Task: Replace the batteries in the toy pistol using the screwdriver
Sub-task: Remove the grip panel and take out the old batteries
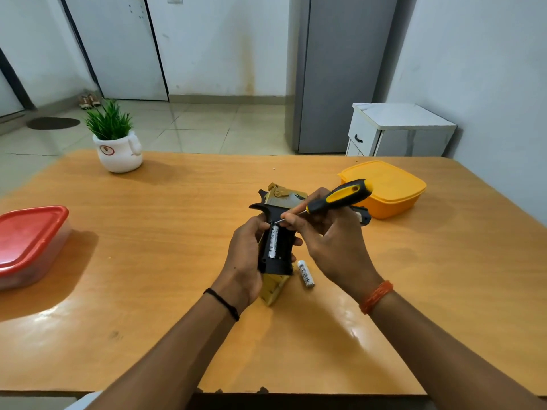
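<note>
Prying a battery (273, 241) from the toy pistol (276, 232), gripped in his left hand (247, 255). Right hand (327, 232) pinches the screwdriver (337, 199), tip at battery's top. Another battery (305, 273) lies on the counter (177, 232) below it. Next: lever gently.

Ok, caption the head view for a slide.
Left hand grips toy pistol; right hand levers seated battery with screwdriver.

Bare forearms; a thin black band (222, 303) on the left wrist, orange thread (376, 296) on the right.
</note>
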